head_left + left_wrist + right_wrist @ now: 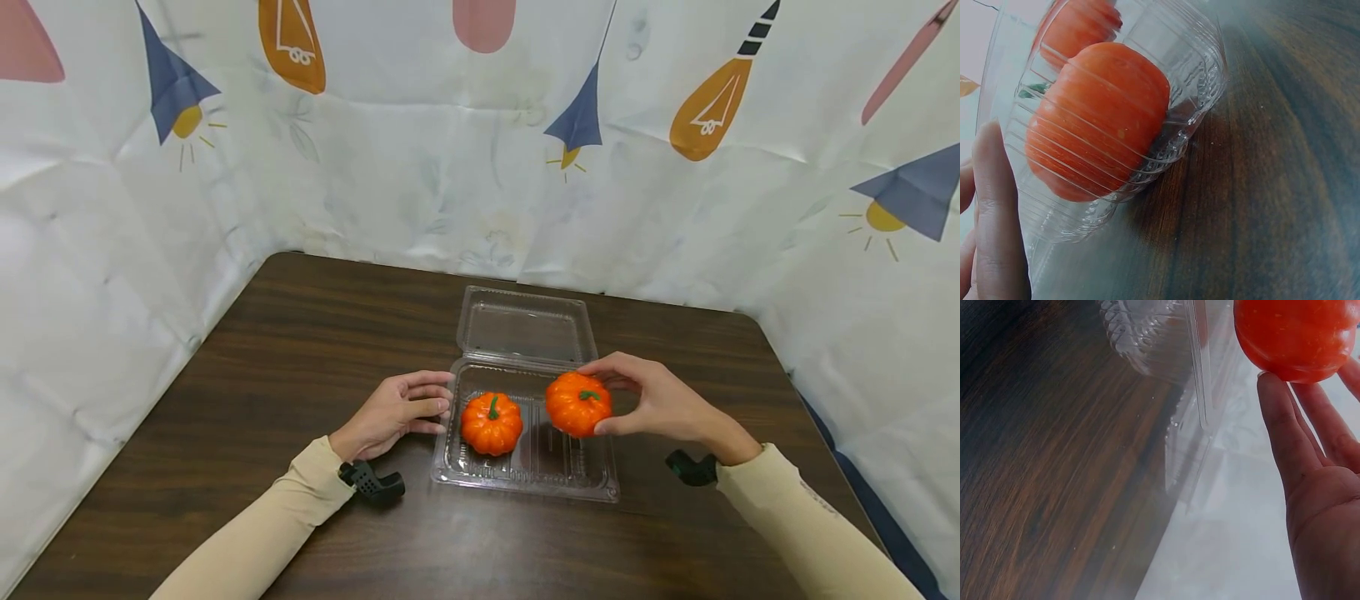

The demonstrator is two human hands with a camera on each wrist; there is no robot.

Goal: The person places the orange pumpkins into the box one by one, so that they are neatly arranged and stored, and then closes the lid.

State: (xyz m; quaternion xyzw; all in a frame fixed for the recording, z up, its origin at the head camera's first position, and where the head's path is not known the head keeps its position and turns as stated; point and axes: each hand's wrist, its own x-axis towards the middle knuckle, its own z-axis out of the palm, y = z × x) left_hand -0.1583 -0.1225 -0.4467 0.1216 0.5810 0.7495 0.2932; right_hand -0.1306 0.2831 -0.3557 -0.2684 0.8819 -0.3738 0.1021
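Note:
A clear plastic clamshell container (pixel 525 485) lies on the table with its lid (pixel 525 325) folded back. One small orange pumpkin (pixel 489 432) with a green stem sits in the left part of its base. My right hand (pixel 660 402) grips a second orange pumpkin (pixel 572 406) between thumb and fingers, over the base's right side. In the right wrist view, fingertips meet the underside of that pumpkin (pixel 1297 337), above the container's rim. My left hand (pixel 401 408) is at the container's left edge, its fingers loosely extended and holding nothing. The left wrist view shows the seated pumpkin (pixel 1100 119) through the clear wall.
The dark wood-grain table (pixel 360 533) reaches back to a white printed curtain (pixel 405 183) that hangs along the rear and both sides. Each wrist wears a black camera band; the left band (pixel 372 483) is near the tabletop.

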